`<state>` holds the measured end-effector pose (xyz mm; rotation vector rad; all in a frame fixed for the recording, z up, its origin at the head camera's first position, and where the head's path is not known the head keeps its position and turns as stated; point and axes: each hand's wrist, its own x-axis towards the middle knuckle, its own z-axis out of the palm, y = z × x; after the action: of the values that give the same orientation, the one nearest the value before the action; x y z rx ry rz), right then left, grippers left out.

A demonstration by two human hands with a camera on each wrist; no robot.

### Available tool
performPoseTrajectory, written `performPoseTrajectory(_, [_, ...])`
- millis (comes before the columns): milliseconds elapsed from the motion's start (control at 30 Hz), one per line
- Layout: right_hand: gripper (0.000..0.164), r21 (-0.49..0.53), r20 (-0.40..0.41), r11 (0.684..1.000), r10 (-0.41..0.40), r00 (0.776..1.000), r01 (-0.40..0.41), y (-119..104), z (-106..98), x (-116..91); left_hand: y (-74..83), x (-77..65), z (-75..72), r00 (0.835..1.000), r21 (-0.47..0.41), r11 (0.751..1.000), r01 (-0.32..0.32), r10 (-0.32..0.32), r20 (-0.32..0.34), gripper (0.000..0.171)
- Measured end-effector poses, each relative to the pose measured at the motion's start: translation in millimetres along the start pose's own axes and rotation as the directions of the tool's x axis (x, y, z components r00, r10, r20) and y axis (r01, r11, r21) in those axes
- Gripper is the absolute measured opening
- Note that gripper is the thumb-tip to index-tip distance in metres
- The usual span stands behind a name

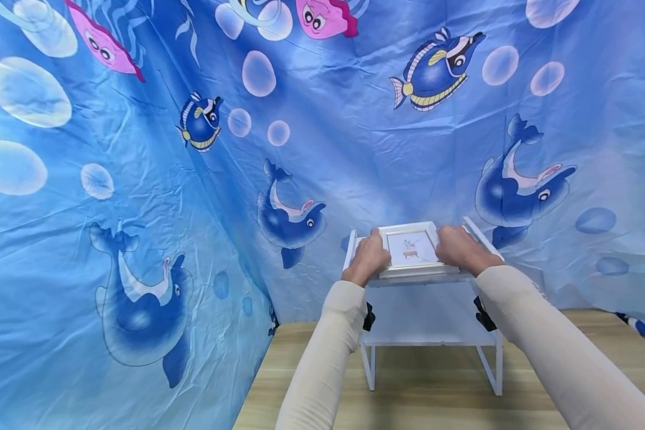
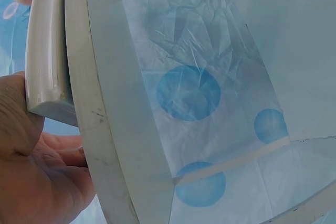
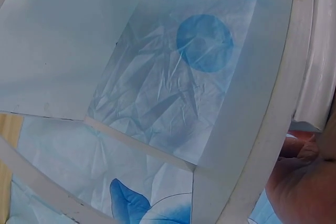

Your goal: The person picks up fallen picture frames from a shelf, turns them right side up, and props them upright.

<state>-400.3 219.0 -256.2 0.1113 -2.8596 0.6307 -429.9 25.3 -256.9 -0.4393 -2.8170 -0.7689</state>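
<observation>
Both hands are gripping a white picture frame (image 1: 411, 249), one at each side. The frame is lying flat on the top shelf of a small white rack (image 1: 430, 343), at about 12 o'clock from the person, in front of the chest. The left hand (image 1: 369, 258) is curling round the frame's 9 o'clock edge; the left wrist view is showing the thumb and fingers (image 2: 37, 171) wrapping the frame's corner (image 2: 48, 61) just beside the rack's top rail (image 2: 100, 114). The right hand (image 1: 458, 248) is clasping the 3 o'clock edge, fingers bending over the frame; the right wrist view is catching only the heel of that hand (image 3: 302, 182) under the rack's rim (image 3: 262, 108). The frame is holding a small print of a plant. The rack is standing on a wooden surface (image 1: 441, 412). A blue sea-creature cloth (image 1: 140, 179) is hanging behind and at 9 o'clock. Cream sleeves (image 1: 328, 352) are covering both arms.
</observation>
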Motion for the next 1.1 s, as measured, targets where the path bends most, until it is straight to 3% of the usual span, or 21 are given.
performPoseTrajectory(267, [0.059, 0.022, -0.027, 1.0, 0.022, 0.999, -0.021, -1.5, 1.1, 1.3, -1.8, 2.4, 0.1, 0.999, 0.005, 0.999, -0.036, 0.036, -0.016, 0.063])
performPoseTrajectory(533, [0.055, -0.013, -0.087, 1.0, -0.015, 0.996, 0.014, -2.0, 2.1, 2.0, -1.9, 5.9, 3.7, 0.994, 0.045, 0.998, -0.054, 0.058, -0.093, 0.06])
performPoseTrajectory(867, [0.052, -0.024, -0.13, 0.999, -0.035, 0.991, 0.032, -2.9, 3.3, 0.9, -2.4, 5.5, 3.2, 0.972, 0.146, 0.979, -0.146, 0.169, -0.163, 0.052])
performPoseTrajectory(1100, [0.05, -0.033, -0.179, 0.997, -0.078, 0.981, 0.073, -1.6, 5.5, -2.0, -3.0, 5.1, 5.9, 0.96, 0.162, 0.973, -0.164, 0.195, -0.199, 0.051])
